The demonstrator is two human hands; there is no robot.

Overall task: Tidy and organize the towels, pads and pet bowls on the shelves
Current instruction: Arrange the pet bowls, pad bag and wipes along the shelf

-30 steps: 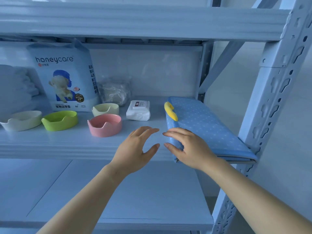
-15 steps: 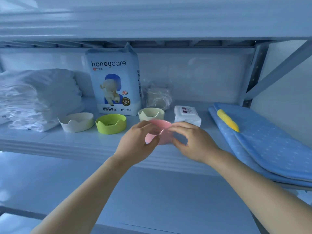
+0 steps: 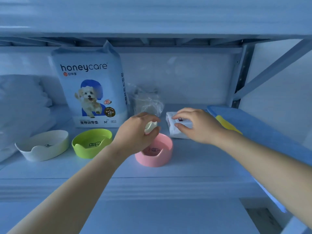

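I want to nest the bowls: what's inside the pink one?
The pink bowl shows only a printed fish-skeleton drawing on its floor. The left hand, holding the cream bowl, covers its rear left part, so that bit cannot be checked.

Along the shelf [image 3: 194, 166] front stand the leftmost bowl [image 3: 42, 146], middle bowl [image 3: 92, 144] and rightmost bowl [image 3: 154, 156], with a fourth bowl [image 3: 150, 127] raised just behind that last. Further back, left to right: towels [image 3: 22, 102], pad pack [image 3: 91, 92], plastic bag [image 3: 146, 102], wipes packet [image 3: 175, 132], mat [image 3: 263, 129].
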